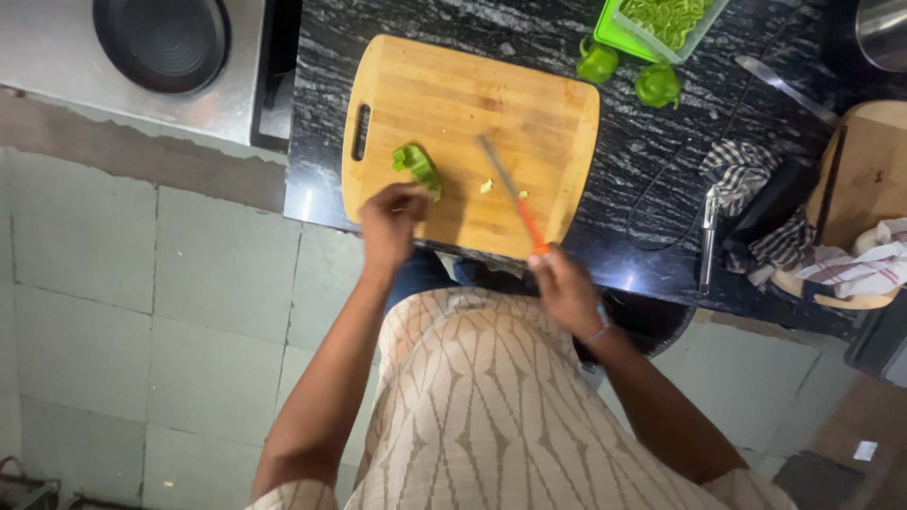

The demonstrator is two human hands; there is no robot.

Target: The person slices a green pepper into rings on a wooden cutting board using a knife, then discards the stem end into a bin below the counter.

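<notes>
A wooden cutting board [444,104] lies on a dark stone counter. On its near left part rests a green pepper piece [417,165], and my left hand [391,223] pinches its near end. My right hand [564,286] grips the orange handle of a knife [510,189], whose blade lies across the board's middle, pointing away from me. A few small scraps sit on the board beside the blade.
Two green peppers [657,85] [597,62] sit beyond the board next to a green tray holding a clear box of cut green strips [666,19]. A checked cloth [746,175], a peeler [709,236] and a second wooden board [874,170] lie at right. A stove burner [162,42] is at the far left.
</notes>
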